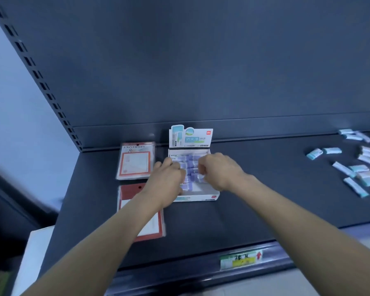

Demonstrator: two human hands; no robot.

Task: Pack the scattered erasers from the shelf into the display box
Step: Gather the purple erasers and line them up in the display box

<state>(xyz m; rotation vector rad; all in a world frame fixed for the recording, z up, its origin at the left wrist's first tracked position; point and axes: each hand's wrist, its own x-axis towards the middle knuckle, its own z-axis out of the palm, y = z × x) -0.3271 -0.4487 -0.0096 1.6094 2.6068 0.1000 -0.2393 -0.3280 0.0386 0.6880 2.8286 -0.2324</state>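
Both forearms were bare as far as they showed, with no sleeves or cuffs. The left hand and the right hand carried no gloves. No watch, band or ring showed on either wrist or on the fingers, though blur softened the finer detail of the knuckles.

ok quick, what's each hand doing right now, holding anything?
Left hand: in the display box, fingers curled on the erasers; grip cannot be told.
Right hand: curled over the box; holding anything cannot be told.
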